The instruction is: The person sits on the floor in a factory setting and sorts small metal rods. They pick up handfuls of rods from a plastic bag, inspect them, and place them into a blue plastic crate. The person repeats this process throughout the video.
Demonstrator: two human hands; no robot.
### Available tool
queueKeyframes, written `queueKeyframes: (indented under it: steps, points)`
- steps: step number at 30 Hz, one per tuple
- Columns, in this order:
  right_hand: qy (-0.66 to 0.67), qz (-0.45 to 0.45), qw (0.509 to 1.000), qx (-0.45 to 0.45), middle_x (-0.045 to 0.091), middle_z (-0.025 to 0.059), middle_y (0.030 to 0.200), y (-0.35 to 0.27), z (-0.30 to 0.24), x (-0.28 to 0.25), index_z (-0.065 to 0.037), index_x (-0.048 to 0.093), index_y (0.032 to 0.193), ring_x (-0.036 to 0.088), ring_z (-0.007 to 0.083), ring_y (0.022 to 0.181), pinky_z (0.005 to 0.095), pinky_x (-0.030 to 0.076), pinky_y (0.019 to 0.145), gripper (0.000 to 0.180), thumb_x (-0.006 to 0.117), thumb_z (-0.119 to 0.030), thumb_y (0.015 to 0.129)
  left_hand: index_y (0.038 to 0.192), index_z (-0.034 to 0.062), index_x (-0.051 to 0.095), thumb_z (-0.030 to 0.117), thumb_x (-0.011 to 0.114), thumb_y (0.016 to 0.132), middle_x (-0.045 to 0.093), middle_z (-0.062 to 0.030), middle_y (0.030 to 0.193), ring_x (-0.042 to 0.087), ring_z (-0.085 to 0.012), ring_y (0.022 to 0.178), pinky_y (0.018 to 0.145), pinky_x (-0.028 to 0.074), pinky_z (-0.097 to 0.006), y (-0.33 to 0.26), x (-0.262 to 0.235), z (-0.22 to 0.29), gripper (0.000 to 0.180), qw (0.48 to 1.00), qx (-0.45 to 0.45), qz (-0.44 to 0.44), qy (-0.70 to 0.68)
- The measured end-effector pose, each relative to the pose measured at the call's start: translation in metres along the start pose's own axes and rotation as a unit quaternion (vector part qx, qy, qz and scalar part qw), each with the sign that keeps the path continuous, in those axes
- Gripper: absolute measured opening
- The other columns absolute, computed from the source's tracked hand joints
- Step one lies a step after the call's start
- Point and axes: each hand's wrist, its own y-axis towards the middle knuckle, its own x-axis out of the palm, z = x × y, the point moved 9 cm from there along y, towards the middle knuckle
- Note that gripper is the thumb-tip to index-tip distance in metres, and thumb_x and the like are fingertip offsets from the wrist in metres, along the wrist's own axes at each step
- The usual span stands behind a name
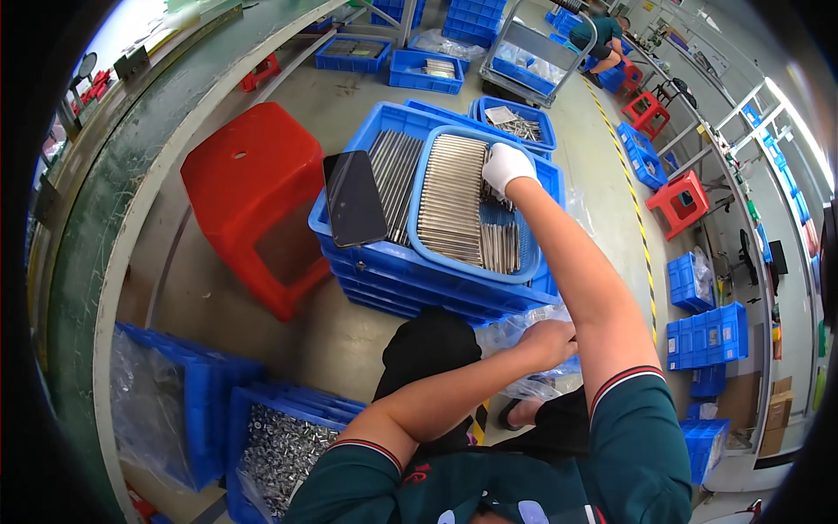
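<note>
My right hand [509, 168], in a white glove, reaches into the blue basket [425, 248] with its fingers closed on slim metal rods at the far right part. Rows of shiny metal rods [454, 196] fill the basket's left side, and a shorter bundle of rods [500, 248] stands in its near right corner. The basket rests on a blue crate [336, 234] holding longer dark rods [393, 179]. My bare left hand [550, 343] is curled below my right forearm, above a clear plastic bag [511, 330]; what its fingers hold is hidden. A black phone [354, 199] lies at the crate's left edge.
A red stool [253, 166] stands left of the crates, beside a long green bench [74, 349]. Small metal parts fill a crate [284, 445] at lower left. Behind are another crate of parts [517, 122], a trolley [528, 65] and a crouching person [598, 39].
</note>
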Motion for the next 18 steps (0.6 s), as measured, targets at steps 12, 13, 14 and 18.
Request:
queueKeyframes:
  steps: [12,13,14,18]
  points:
    - [0.100,0.040,0.994,-0.006,0.063,0.0229,0.101,0.019,0.034,0.008,-0.003,0.064,0.101,0.061,0.0361,0.097,0.0398,0.047,0.086,0.028,0.058,-0.021,0.081,0.092,0.0012,0.064,0.026,0.059,0.081,0.064,-0.0233,0.087,0.061,-0.0385,0.085,0.074,0.047,-0.045,0.010,0.010,-0.013,0.027,0.999,0.008,0.032,-0.012]
    - [0.127,0.065,0.990,-0.018,0.063,0.0230,0.101,0.013,0.036,-0.001,-0.003,0.064,0.101,0.060,0.0363,0.097,0.0398,0.047,0.086,0.029,0.059,-0.023,0.081,0.091,0.0016,0.064,0.026,0.060,0.081,0.064,-0.0226,0.085,0.061,-0.0379,0.084,0.073,0.047,-0.045,0.010,0.011,-0.011,0.027,0.999,0.017,0.032,-0.009]
    - [0.141,0.088,0.985,-0.039,0.064,0.0221,0.099,0.004,0.032,-0.014,-0.003,0.064,0.102,0.061,0.0357,0.096,0.0396,0.047,0.085,0.029,0.059,-0.023,0.081,0.090,0.0019,0.064,0.027,0.061,0.081,0.064,-0.0219,0.083,0.062,-0.0373,0.082,0.072,0.047,-0.044,0.010,0.009,-0.012,0.027,0.999,0.023,0.032,-0.006]
    - [0.182,0.173,0.962,-0.103,0.064,0.0183,0.089,-0.055,0.039,-0.080,-0.003,0.062,0.105,0.062,0.0331,0.089,0.0385,0.047,0.081,0.030,0.059,-0.023,0.082,0.085,0.0031,0.064,0.028,0.064,0.081,0.064,-0.0194,0.079,0.062,-0.0356,0.079,0.069,0.047,-0.043,0.011,0.006,-0.018,0.025,0.999,-0.001,0.023,0.034]
